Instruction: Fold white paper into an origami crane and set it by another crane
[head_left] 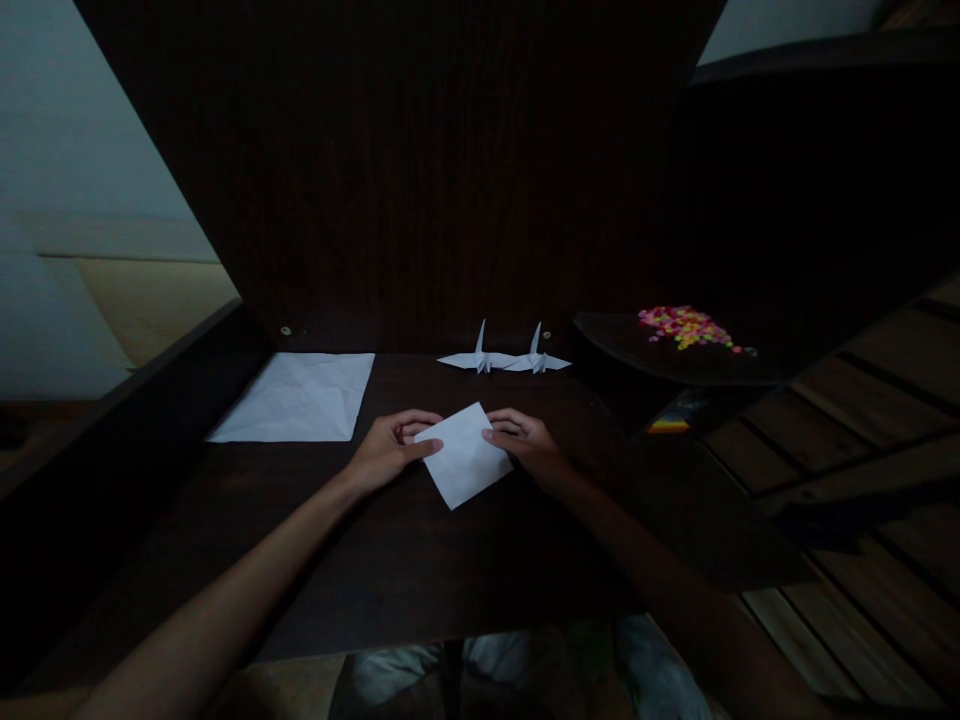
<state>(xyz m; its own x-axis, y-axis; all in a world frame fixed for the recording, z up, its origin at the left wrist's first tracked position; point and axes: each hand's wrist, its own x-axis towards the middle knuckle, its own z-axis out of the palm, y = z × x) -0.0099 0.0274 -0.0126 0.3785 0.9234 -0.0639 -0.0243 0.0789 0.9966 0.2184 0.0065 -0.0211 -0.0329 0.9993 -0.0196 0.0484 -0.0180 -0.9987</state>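
A white square of paper (466, 462) is held between both hands above the dark desk, turned so one corner points toward me. My left hand (391, 445) pinches its left corner, thumb on top and fingers behind. On the opposite side my right hand (527, 446) grips the edge in the same way, its thumb lying on the paper's face. Just beyond the hands stand two white origami cranes, the left crane (481, 360) and the right crane (535, 361), with their wing tips meeting or overlapping. The fingers behind the paper are partly hidden.
Larger white paper sheets (300, 398) lie at the left on the desk (360, 570). To the right, a rounded shelf (615, 345) carries a pile of small colourful pieces (686, 327). A tall dark panel (420, 180) closes the back, and a low side board (135, 430) edges the left.
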